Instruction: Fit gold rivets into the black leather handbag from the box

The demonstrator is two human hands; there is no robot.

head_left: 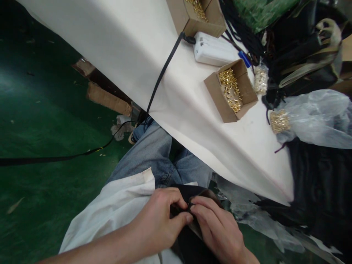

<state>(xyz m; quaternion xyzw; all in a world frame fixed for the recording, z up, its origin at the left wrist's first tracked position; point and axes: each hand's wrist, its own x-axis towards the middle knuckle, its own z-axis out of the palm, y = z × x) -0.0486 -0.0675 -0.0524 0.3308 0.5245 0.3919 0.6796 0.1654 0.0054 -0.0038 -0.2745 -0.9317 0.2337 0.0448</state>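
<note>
Over my lap lies a black item [192, 245] of fabric or leather. My left hand [162, 216] pinches its upper part between thumb and index finger. My right hand [217, 227] grips the same item just to the right, its curled fingertips nearly touching the left ones. A small dark piece shows between the fingertips, too small to name. On the white-covered table ahead, an open cardboard box [216, 90] holds many small gold-coloured metal parts [229, 86].
Farther back are a second cardboard box [183, 18], a white power bank [214, 49] with a black strap-like cable [165, 69], and a blue pen cap [244, 58]. Plastic bags [321, 117] and black material [321, 176] lie at right. Cardboard [108, 99] rests below the table.
</note>
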